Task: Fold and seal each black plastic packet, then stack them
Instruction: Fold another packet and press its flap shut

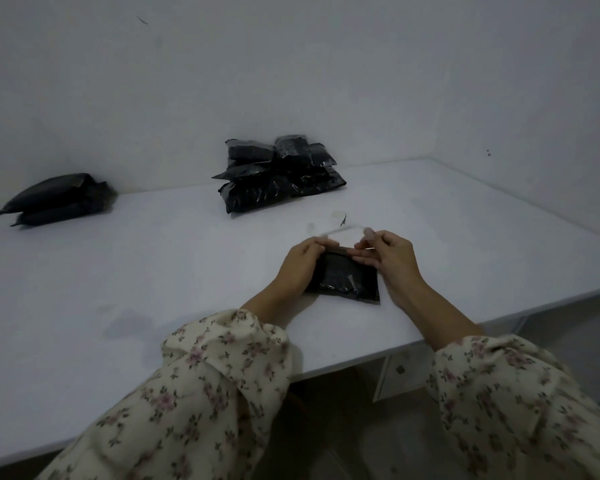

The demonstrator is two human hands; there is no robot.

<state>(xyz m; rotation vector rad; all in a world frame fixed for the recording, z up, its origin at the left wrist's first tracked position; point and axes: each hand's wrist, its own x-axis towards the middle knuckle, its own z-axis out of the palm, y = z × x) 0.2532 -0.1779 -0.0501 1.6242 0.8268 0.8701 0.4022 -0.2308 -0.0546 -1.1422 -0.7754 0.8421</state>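
Packet (pixel 343 278) lies flat on table (pixel 153 271) near the front edge, under both hands, its far edge running left to right. My left hand (pixel 300 263) grips the far-left corner. My right hand (pixel 390 254) pinches a pale strip (pixel 343 232) along that edge, just beyond the fingers. A pile (pixel 278 171) sits well beyond, against the wall (pixel 326 81); two more packets (pixel 56 199) lie far left.

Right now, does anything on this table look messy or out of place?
Yes. The back pile of black packets is a jumble, with packets lying at different angles rather than stacked squarely. Small pale scraps lie loose on the white table just beyond the front packet. A faint dark smudge marks the tabletop nearer the front edge.
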